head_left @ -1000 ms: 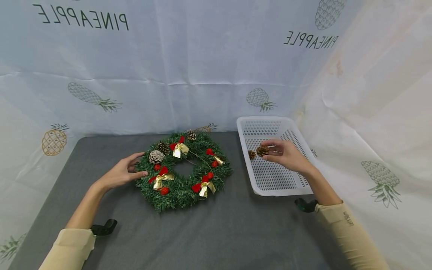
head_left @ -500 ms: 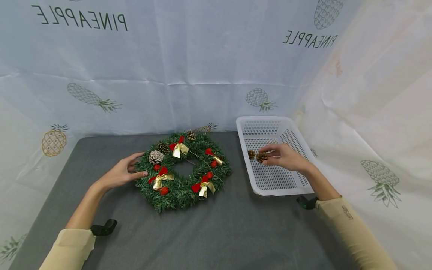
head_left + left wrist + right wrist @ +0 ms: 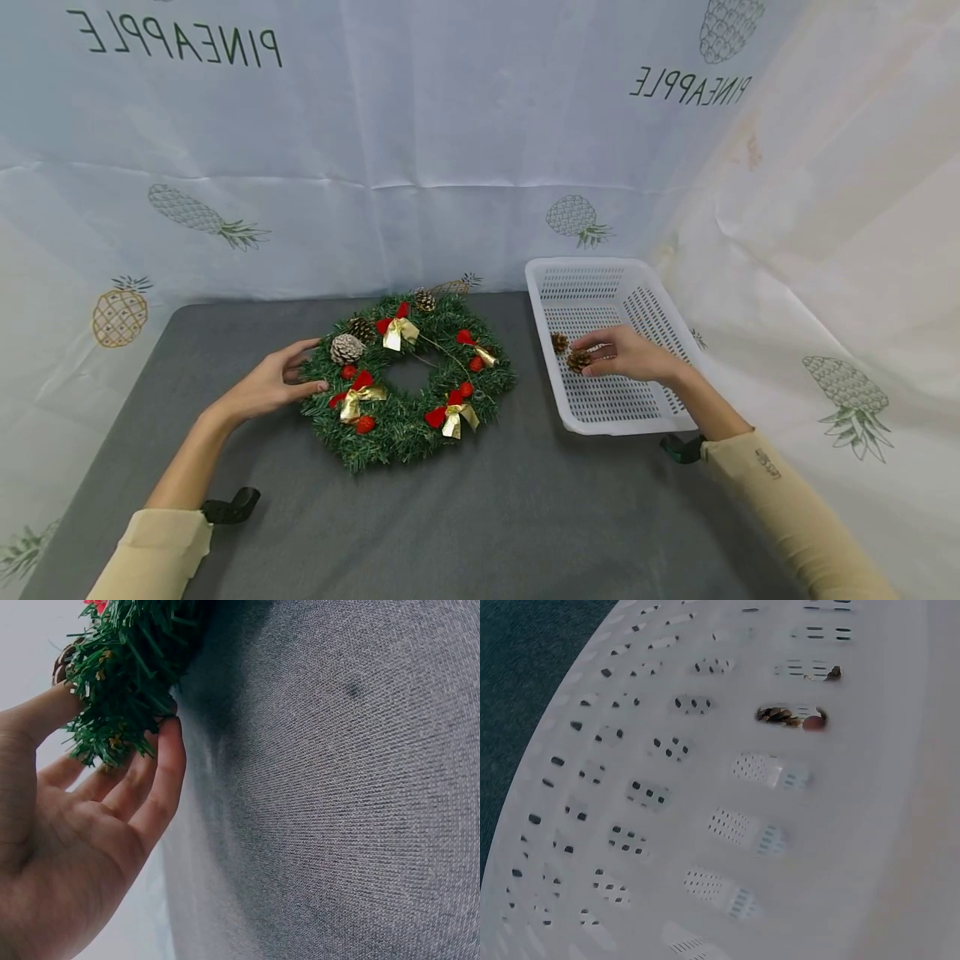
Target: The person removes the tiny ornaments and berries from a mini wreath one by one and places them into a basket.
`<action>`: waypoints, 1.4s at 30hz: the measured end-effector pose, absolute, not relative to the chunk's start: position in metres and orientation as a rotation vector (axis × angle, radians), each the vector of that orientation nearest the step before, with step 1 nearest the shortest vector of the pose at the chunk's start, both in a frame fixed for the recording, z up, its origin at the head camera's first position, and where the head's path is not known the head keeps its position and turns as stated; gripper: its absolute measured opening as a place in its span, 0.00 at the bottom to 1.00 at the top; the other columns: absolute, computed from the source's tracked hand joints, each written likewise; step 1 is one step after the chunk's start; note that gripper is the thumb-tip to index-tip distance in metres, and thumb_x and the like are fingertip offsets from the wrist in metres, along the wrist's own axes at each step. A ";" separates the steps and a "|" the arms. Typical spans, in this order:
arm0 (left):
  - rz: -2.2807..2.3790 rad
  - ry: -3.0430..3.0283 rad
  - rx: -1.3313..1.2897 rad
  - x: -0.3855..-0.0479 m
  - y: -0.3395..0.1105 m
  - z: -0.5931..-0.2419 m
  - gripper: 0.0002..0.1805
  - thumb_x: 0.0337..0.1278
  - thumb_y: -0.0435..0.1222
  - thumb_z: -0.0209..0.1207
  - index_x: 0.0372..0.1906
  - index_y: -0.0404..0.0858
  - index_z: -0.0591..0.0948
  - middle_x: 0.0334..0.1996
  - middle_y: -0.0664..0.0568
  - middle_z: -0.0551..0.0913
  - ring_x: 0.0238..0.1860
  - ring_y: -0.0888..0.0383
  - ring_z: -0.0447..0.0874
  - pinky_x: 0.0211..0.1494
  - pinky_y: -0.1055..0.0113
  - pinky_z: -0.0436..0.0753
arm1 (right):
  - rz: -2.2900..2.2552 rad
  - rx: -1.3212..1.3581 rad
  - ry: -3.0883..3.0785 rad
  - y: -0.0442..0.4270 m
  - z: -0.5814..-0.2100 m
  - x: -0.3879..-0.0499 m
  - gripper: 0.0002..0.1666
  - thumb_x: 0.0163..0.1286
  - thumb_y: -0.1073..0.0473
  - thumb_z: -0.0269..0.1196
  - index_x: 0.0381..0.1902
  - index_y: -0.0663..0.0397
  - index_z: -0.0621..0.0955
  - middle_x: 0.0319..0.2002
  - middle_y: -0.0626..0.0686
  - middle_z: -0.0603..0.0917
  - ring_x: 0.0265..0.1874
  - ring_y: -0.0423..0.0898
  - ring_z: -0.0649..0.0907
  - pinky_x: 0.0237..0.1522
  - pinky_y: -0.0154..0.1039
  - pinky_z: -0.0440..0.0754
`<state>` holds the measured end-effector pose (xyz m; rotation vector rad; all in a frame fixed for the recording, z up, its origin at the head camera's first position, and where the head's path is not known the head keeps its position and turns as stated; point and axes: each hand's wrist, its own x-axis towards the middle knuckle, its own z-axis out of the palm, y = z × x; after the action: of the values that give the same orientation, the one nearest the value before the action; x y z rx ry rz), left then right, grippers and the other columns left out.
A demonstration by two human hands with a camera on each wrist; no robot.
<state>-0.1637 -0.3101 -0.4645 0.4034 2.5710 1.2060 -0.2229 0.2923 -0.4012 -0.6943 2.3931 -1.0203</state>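
1. Pinecone (image 3: 579, 361): inside basket (image 3: 622, 428), nr. its L wall; pointing dir. & long axis unclear.
2. R hand (image 3: 630, 354): fingers part-spread, pinching pinecone.
3. L hand (image 3: 262, 385): gripping wreath (image 3: 401, 419) edge, L of basket; thumb opp. fingers.

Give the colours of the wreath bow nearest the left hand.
Red and gold; the bow shows best in the head view.

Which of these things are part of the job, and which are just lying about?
Part of the job, apparently:
wreath, gripped by the left hand
pinecone pinched by the right hand
white basket, with a second pinecone inside

Just around:
grey tabletop
pineapple-print curtain
black wrist devices
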 end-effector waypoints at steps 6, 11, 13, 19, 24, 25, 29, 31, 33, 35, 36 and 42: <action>1.193 2.574 0.396 -0.164 -0.310 -0.466 0.49 0.76 0.42 0.67 0.87 0.30 0.53 0.83 0.19 0.54 0.77 0.16 0.63 0.69 0.26 0.79 | -0.961 -0.710 2.370 0.292 -0.403 -0.226 0.28 0.76 0.64 0.70 0.69 0.72 0.80 0.67 0.72 0.83 0.66 0.70 0.85 0.63 0.51 0.90; 1.184 2.584 0.397 -0.164 -0.309 -0.465 0.49 0.76 0.43 0.67 0.87 0.29 0.54 0.83 0.19 0.54 0.77 0.15 0.63 0.68 0.25 0.80 | -0.914 -0.688 2.324 0.287 -0.398 -0.227 0.29 0.77 0.65 0.69 0.70 0.74 0.78 0.69 0.74 0.81 0.67 0.72 0.84 0.62 0.50 0.91; 1.180 2.590 0.393 -0.163 -0.309 -0.464 0.48 0.76 0.43 0.67 0.87 0.28 0.54 0.83 0.18 0.54 0.77 0.15 0.62 0.68 0.25 0.79 | -0.886 -0.701 2.313 0.284 -0.394 -0.228 0.29 0.77 0.65 0.69 0.70 0.75 0.78 0.68 0.75 0.81 0.66 0.72 0.85 0.61 0.51 0.92; 1.188 2.589 0.395 -0.163 -0.309 -0.464 0.48 0.76 0.42 0.67 0.87 0.28 0.54 0.83 0.18 0.54 0.77 0.15 0.62 0.68 0.25 0.79 | -0.835 -0.704 2.283 0.277 -0.390 -0.234 0.29 0.77 0.64 0.68 0.70 0.75 0.78 0.69 0.73 0.81 0.67 0.71 0.85 0.63 0.54 0.91; 1.186 2.584 0.398 -0.164 -0.309 -0.465 0.49 0.76 0.43 0.67 0.87 0.29 0.54 0.83 0.19 0.54 0.77 0.15 0.62 0.69 0.25 0.79 | -0.799 -0.674 2.253 0.274 -0.388 -0.238 0.29 0.78 0.64 0.68 0.71 0.74 0.77 0.70 0.73 0.80 0.68 0.71 0.83 0.65 0.55 0.90; 1.186 2.582 0.397 -0.164 -0.309 -0.465 0.49 0.76 0.43 0.67 0.87 0.29 0.54 0.83 0.19 0.54 0.78 0.16 0.62 0.69 0.25 0.79 | -0.790 -0.665 2.248 0.273 -0.388 -0.239 0.29 0.78 0.64 0.68 0.71 0.73 0.78 0.71 0.72 0.80 0.69 0.71 0.83 0.65 0.54 0.90; 1.190 2.578 0.392 -0.164 -0.309 -0.465 0.49 0.76 0.42 0.67 0.87 0.29 0.54 0.83 0.19 0.53 0.78 0.15 0.61 0.69 0.25 0.78 | -0.761 -0.660 2.232 0.269 -0.386 -0.244 0.29 0.78 0.63 0.68 0.71 0.72 0.78 0.71 0.72 0.80 0.68 0.70 0.84 0.64 0.54 0.89; 1.193 2.576 0.391 -0.164 -0.309 -0.465 0.49 0.76 0.42 0.67 0.87 0.28 0.53 0.83 0.19 0.53 0.78 0.15 0.61 0.70 0.25 0.78 | -0.752 -0.647 2.229 0.268 -0.385 -0.246 0.29 0.77 0.63 0.69 0.70 0.72 0.79 0.71 0.72 0.80 0.68 0.70 0.84 0.65 0.54 0.89; 1.195 2.575 0.389 -0.164 -0.309 -0.464 0.49 0.76 0.42 0.67 0.87 0.28 0.53 0.83 0.19 0.53 0.78 0.15 0.61 0.70 0.25 0.78 | -0.742 -0.642 2.218 0.266 -0.386 -0.248 0.28 0.77 0.63 0.69 0.70 0.72 0.79 0.70 0.72 0.81 0.68 0.70 0.84 0.65 0.54 0.89; 1.196 2.572 0.388 -0.164 -0.309 -0.464 0.49 0.76 0.42 0.67 0.87 0.29 0.53 0.83 0.19 0.53 0.78 0.15 0.60 0.71 0.24 0.77 | -0.737 -0.627 2.201 0.265 -0.388 -0.251 0.28 0.77 0.64 0.69 0.70 0.72 0.79 0.70 0.71 0.81 0.69 0.69 0.84 0.64 0.54 0.90; 1.196 2.571 0.387 -0.164 -0.309 -0.464 0.49 0.76 0.43 0.67 0.87 0.29 0.53 0.83 0.19 0.53 0.78 0.15 0.60 0.71 0.24 0.77 | -0.728 -0.630 2.198 0.265 -0.388 -0.252 0.28 0.76 0.64 0.69 0.70 0.72 0.79 0.70 0.71 0.81 0.68 0.69 0.84 0.64 0.53 0.90; 1.197 2.574 0.389 -0.164 -0.309 -0.465 0.49 0.76 0.42 0.67 0.87 0.28 0.53 0.83 0.19 0.53 0.78 0.15 0.60 0.71 0.24 0.77 | -0.696 -0.634 2.175 0.262 -0.394 -0.259 0.28 0.74 0.66 0.70 0.69 0.72 0.80 0.69 0.70 0.83 0.65 0.63 0.87 0.61 0.48 0.90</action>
<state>-0.1644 -0.3085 -0.4647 0.3893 2.5744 1.1966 -0.2587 0.2618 -0.3935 -0.6341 2.1748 -0.6959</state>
